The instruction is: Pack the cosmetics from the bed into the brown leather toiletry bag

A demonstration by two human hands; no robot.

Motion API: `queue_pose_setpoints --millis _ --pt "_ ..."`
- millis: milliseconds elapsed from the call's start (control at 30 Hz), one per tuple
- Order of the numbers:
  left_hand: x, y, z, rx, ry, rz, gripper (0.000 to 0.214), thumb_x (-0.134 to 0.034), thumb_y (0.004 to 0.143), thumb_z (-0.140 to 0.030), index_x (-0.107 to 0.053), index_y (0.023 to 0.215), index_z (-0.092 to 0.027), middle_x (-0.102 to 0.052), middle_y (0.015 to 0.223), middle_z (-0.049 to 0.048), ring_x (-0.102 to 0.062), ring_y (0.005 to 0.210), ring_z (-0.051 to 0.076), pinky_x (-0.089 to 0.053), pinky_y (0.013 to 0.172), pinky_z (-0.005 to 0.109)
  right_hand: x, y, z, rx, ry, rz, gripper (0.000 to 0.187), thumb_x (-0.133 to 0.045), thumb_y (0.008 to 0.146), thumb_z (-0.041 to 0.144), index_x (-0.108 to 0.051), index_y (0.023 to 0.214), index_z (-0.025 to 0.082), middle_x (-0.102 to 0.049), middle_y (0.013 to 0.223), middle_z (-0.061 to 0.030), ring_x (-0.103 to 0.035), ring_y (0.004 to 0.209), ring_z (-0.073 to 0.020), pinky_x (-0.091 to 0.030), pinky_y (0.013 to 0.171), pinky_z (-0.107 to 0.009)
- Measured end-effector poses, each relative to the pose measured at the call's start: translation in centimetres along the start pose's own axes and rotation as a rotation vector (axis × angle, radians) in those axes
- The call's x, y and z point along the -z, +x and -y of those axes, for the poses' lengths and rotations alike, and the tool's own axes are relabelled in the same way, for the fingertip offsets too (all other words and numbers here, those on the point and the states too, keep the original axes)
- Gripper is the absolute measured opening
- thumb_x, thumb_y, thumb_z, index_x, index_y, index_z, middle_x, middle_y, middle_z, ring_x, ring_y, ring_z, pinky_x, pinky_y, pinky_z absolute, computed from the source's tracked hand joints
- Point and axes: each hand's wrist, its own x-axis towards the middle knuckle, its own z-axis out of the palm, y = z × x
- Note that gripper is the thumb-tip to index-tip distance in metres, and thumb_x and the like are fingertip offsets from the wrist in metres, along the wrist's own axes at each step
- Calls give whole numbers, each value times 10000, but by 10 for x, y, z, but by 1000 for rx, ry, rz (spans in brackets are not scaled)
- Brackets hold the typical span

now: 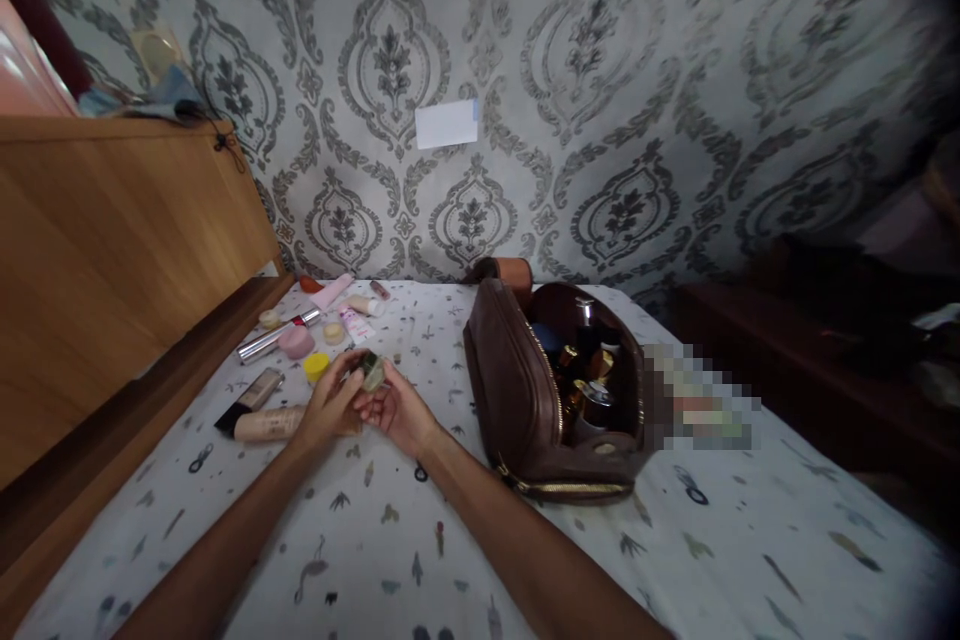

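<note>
Both my hands meet over the patterned bed sheet. My left hand and my right hand together hold a small greenish jar, fingers curled around it. Just left of my hands lie a beige foundation tube, a dark-capped bottle and a small yellow pot. An open brown leather toiletry bag stands to the right of my hands, with several bottles inside it.
More cosmetics lie further back on the left: a silver tube, a pink round case, pink tubes. A wooden headboard runs along the left. Patterned wallpaper is behind; dark furniture stands at the right.
</note>
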Motion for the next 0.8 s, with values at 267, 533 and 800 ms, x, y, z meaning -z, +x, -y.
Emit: queue_pose_setpoints --millis 267,533,800 --pt "2 1 5 79 -28 -8 596 -608 809 -639 -677 1151 -157 -719 1088 100 -653 1010 250 -517 887 345 -3 -2 -2 42 -67 0 565 -660 775 678 -662 716 116 -700 630 -40 -611 533 -100 -431 572 -213" --pt "8 0 13 140 -45 32 660 -553 824 -678 -656 1188 -136 -689 1203 147 -650 1084 286 -526 918 382 -5 -7 -2 136 -26 30 505 -870 594 528 -666 869 156 -734 754 -10 -661 604 -112 -448 526 -191" --pt "9 0 10 71 145 -2 641 -444 872 -689 -579 1239 -181 -665 1231 132 -598 1184 290 -409 1084 457 -3 -4 -3 127 -31 83 678 -929 501 451 -596 1029 185 -740 759 -16 -687 609 -138 -459 497 -186"
